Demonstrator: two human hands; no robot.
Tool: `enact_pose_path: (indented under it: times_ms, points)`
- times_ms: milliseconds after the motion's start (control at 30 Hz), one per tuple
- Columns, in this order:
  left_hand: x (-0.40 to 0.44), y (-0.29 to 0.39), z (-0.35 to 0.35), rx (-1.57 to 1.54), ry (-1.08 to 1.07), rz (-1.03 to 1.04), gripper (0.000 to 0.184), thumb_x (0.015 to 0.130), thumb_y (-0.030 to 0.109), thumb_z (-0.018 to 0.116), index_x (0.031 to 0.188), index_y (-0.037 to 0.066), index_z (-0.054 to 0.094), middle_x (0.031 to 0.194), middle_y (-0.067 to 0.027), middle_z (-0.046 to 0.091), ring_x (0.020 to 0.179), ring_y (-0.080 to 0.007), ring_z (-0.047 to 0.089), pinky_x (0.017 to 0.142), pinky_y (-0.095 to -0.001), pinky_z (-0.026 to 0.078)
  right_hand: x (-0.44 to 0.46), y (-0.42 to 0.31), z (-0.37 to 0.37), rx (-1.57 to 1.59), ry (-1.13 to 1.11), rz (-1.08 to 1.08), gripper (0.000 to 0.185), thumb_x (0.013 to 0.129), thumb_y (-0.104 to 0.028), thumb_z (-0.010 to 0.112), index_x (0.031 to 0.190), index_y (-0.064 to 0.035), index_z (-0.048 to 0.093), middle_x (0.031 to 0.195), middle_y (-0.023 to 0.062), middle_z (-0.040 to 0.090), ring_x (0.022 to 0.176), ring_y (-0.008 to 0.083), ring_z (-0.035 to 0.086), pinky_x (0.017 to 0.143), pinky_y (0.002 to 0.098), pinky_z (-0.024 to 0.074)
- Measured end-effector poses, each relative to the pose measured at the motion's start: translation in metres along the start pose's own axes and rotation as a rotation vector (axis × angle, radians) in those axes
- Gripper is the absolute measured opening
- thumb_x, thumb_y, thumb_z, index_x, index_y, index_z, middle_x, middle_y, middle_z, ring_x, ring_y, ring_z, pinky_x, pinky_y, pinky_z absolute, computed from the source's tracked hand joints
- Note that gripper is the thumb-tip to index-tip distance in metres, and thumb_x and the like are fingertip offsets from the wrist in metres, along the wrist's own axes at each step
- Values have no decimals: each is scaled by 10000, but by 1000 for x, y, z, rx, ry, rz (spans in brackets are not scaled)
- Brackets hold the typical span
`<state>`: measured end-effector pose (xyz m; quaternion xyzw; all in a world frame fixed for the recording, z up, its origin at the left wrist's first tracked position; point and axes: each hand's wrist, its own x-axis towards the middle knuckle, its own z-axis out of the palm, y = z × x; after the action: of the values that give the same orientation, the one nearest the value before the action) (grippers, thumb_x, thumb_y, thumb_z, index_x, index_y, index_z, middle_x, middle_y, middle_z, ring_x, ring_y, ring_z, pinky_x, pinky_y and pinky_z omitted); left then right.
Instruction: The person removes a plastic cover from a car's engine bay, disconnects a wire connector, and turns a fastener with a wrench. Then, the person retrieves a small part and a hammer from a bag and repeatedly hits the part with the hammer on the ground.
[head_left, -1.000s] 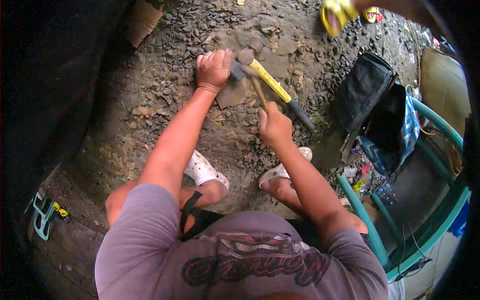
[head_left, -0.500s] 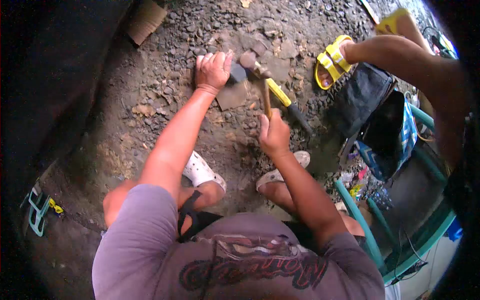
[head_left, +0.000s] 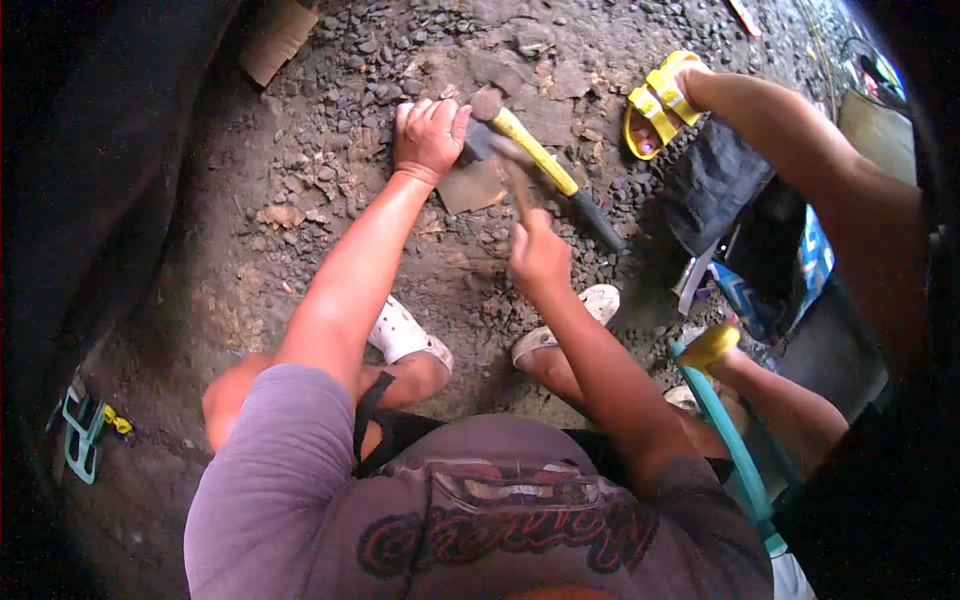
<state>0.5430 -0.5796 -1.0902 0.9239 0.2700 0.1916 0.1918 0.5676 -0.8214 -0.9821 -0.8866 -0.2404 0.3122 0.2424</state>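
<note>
My right hand (head_left: 541,258) is closed round the wooden handle of a small hammer (head_left: 521,190), whose head is blurred by motion. Just left of that head, my left hand (head_left: 431,137) has its fingers curled over a dark metal block (head_left: 476,141); what else lies under the fingers is hidden. A flat brown piece (head_left: 472,187) rests on the ground below the block. Beside it lies a larger hammer with a yellow and black handle (head_left: 541,155), its head near the block.
Another person's leg (head_left: 800,125) in a yellow sandal (head_left: 660,105) reaches in from the right, over a black bag (head_left: 717,180). A green chair (head_left: 735,440) stands at lower right. Cardboard (head_left: 279,42) lies at upper left.
The other person's legs have come in from the right, one foot now near the chair. The small hammer's head has swung between positions near the block; my left hand has stayed beside the block.
</note>
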Motion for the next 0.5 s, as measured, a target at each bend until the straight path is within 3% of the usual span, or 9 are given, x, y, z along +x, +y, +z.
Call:
enact_pose_path:
  times_ms: [33,100,233,300,333,367,433,467,500]
  points:
    - [2,4,3,-7,14,10,309,980,358,625,765,147,555,736,-55,617,787,-270,618,765,-429,428,6,5,2,-221,-152,186,194,994,-201,572,1084,-31,550,817,213,673,749,463,670,669,522,522]
    - [1,1,-3,-44,22,21,315,986,348,623,772,130,548,721,-82,588,761,-300,600,747,-447,419,3,-11,-9,-198,-70,140,190,990,-213,579,1070,-41,573,812,210,676,745,464,672,670,524,528]
    - [-2,-1,2,-48,-3,4,317,989,363,616,784,126,565,729,-95,605,767,-312,601,752,-457,425,-10,-2,-3,322,174,-98,259,1035,-287,522,1080,-35,561,799,270,671,781,497,663,691,560,513]
    - [-1,6,3,-7,32,20,292,964,356,650,778,145,569,735,-51,635,772,-274,613,758,-437,428,4,8,15,-260,-103,173,169,1035,-199,528,1019,-31,537,695,171,637,634,347,666,606,445,515]
    - [0,5,3,-10,25,15,288,965,359,647,787,145,575,739,-50,638,775,-272,616,761,-439,430,1,8,18,-191,-1,84,146,1038,-172,514,989,-35,519,649,127,595,578,289,626,587,407,501]
    - [-1,0,0,-3,11,1,284,966,363,644,796,144,582,743,-50,642,779,-271,619,765,-442,432,1,-5,15,-180,-4,62,146,1038,-172,514,989,-35,519,649,127,595,578,289,626,587,407,501]
    - [-1,-4,2,2,10,36,265,968,363,637,825,142,603,759,-49,655,804,-269,632,782,-446,437,-14,-32,-1,309,196,-26,166,1039,-189,508,990,-31,524,666,165,608,601,359,637,605,457,514]
    - [-3,-2,2,-8,22,19,268,969,363,635,820,142,606,760,-53,655,806,-272,633,781,-446,438,-15,-27,6,396,232,-25,169,1029,-194,507,999,-29,529,700,201,624,663,444,644,637,511,515]
    - [-2,-1,2,-21,40,9,271,970,363,633,815,142,608,761,-57,655,809,-276,634,781,-446,438,-11,-18,14,197,190,-4,186,1023,-198,530,1010,-12,542,730,211,639,697,418,667,638,500,514]
